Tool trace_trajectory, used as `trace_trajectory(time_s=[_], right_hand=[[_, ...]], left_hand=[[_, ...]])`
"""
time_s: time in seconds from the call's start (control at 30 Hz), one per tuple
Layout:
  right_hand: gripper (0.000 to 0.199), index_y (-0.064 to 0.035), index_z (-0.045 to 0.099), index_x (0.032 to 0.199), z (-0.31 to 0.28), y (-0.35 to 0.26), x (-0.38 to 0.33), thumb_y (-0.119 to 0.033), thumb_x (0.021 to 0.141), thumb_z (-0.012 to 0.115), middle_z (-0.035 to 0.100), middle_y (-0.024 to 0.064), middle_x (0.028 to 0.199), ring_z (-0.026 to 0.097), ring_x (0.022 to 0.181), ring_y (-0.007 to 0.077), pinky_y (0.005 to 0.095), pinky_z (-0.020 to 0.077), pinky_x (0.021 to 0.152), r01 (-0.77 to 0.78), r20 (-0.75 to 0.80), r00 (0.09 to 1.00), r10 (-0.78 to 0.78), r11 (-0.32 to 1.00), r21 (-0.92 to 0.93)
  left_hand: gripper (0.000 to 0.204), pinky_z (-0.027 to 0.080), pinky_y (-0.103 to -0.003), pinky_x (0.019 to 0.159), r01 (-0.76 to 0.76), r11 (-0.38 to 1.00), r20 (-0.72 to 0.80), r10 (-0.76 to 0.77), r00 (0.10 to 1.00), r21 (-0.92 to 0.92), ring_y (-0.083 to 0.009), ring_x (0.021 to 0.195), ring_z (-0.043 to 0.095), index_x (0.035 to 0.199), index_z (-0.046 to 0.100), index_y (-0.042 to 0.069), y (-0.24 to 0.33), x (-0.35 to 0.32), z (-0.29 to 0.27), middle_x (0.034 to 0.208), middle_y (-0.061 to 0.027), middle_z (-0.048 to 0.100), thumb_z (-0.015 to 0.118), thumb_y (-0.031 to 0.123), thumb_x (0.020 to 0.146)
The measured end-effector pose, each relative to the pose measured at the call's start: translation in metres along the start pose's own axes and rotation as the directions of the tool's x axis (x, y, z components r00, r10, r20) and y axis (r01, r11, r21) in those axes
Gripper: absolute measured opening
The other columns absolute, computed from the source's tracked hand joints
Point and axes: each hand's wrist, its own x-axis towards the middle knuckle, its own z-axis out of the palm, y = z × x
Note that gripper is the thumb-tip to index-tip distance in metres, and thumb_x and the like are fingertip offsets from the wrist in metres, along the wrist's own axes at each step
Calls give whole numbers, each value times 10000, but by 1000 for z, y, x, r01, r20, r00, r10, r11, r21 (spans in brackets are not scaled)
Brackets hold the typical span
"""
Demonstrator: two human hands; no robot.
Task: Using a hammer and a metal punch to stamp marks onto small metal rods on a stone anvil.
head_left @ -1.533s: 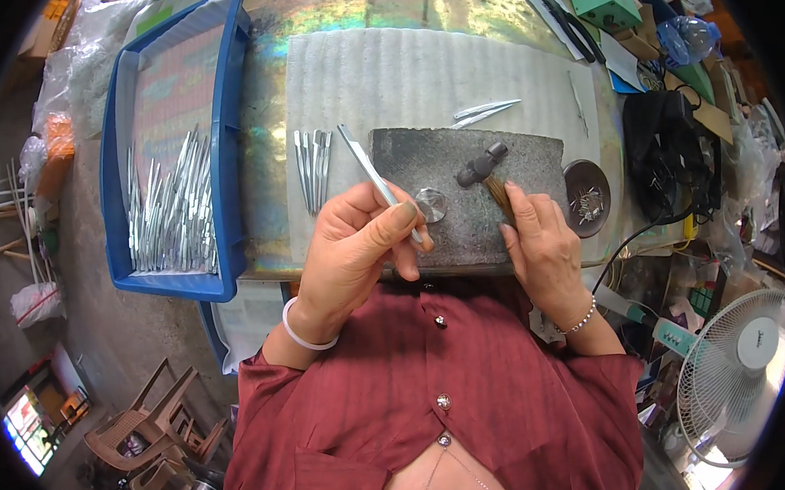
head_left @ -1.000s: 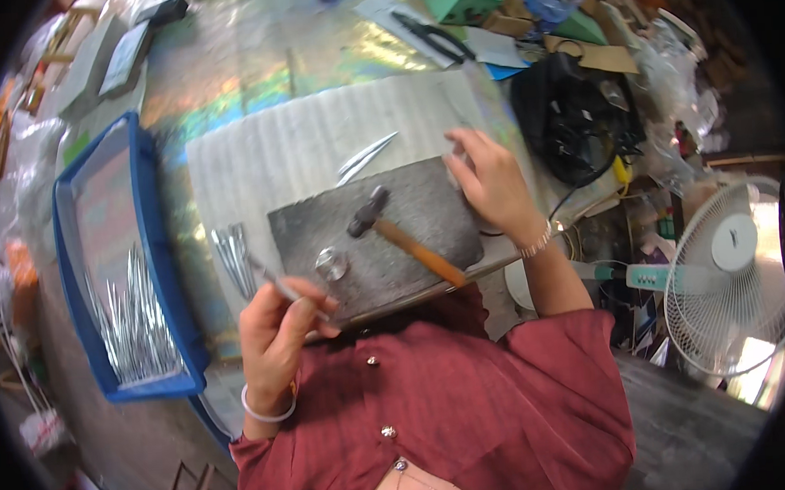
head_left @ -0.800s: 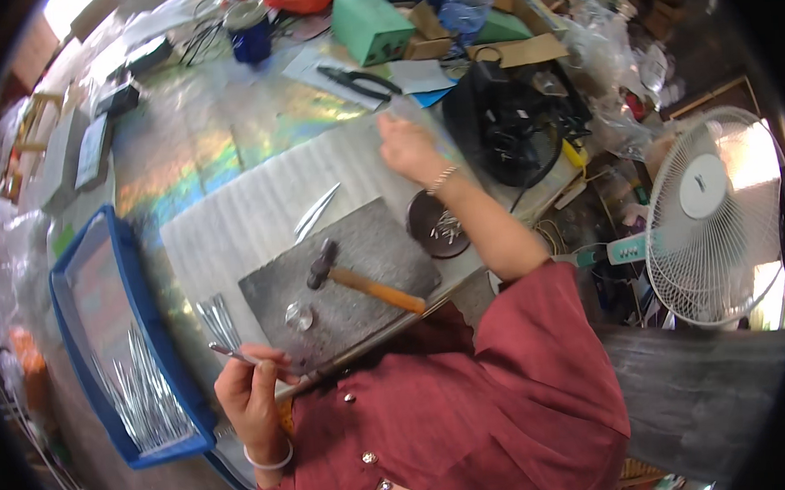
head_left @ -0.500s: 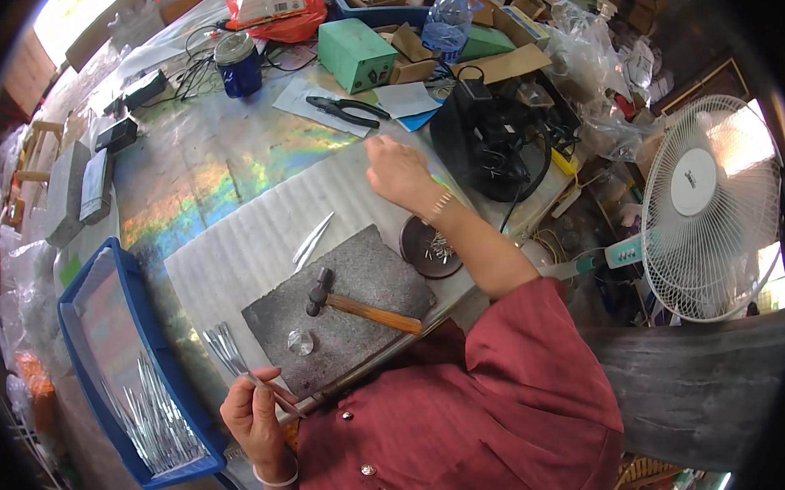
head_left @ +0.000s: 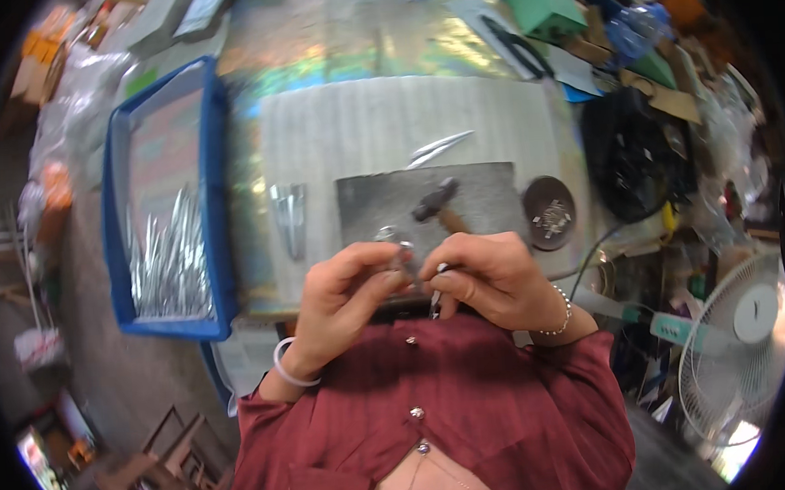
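Observation:
My left hand [head_left: 346, 287] and my right hand [head_left: 492, 280] are close together over the near edge of the grey slab [head_left: 363, 198]. The right thumb and fingers pinch a small, dark and shiny piece [head_left: 442, 267]; its kind is unclear. My left fingers are drawn into a pinch, and what they hold, if anything, is blurred. A hammer [head_left: 435, 200] rests on the slab, its handle partly behind my right hand. Several slim silvery metal pieces [head_left: 291, 222] lie left of the slab. More slim pointed pieces [head_left: 441, 148] lie just beyond it.
A blue tray [head_left: 216, 165] with many slim metal pieces stands at the left. A round brown dish [head_left: 548, 188] of tiny metal bits sits right of the slab. Pliers [head_left: 515, 48], a green box [head_left: 544, 5] and a black bag-like heap are at the far right; a fan [head_left: 756, 315] stands near right.
My left hand has let go of the slim metal pieces, which now lie beside the slab. My right hand has come back from the far side toward my left. The view has turned.

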Motion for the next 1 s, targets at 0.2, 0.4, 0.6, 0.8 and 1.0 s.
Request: trace_trajectory(time_s=[0.2, 0.4, 0.6, 0.8, 1.0], right_hand=[[73, 40, 573, 943, 28, 6, 11, 11, 877, 584, 625, 64, 770, 635, 629, 92, 194, 505, 567, -34, -118, 992, 47, 993, 113], [124, 14, 595, 930, 35, 9, 18, -4, 823, 656, 622, 73, 785, 599, 622, 112, 218, 462, 538, 231, -209, 928, -309, 916, -328], [152, -1, 605, 915, 40, 11, 18, -20, 793, 693, 627, 86, 754, 586, 600, 122, 226, 446, 526, 195, -231, 936, -267, 936, -293], [153, 2, 606, 907, 40, 12, 15, -24, 789, 700, 635, 91, 724, 589, 567, 130, 227, 444, 498, 223, -234, 929, -287, 938, -264], [167, 8, 603, 903, 38, 13, 13, -17, 777, 709, 634, 94, 699, 594, 547, 132, 232, 446, 482, 263, -247, 912, -326, 930, -255]], left_hand=[[146, 506, -225, 763, -84, 993, 30, 87, 996, -84, -95, 871, 607, 1032, 583, -42, -13, -8, -7, 956, -56, 639, 573, -21, 888], [107, 506, -215, 711, -116, 993, -14, 116, 993, 1, -81, 802, 620, 976, 599, -29, -10, -11, -11, 874, -56, 674, 606, -11, 871], [122, 503, -223, 694, -91, 995, -2, 91, 996, 45, -92, 794, 637, 964, 604, -28, -10, -12, -11, 848, -80, 678, 636, 1, 850], [112, 501, -220, 686, -134, 987, 65, 129, 990, 89, -103, 794, 648, 959, 604, -24, -9, -12, -11, 846, -86, 681, 629, -8, 851], [91, 505, -226, 671, -126, 990, 79, 121, 990, 62, -109, 777, 656, 945, 600, -24, -9, -12, -7, 825, -91, 685, 623, -4, 858]])
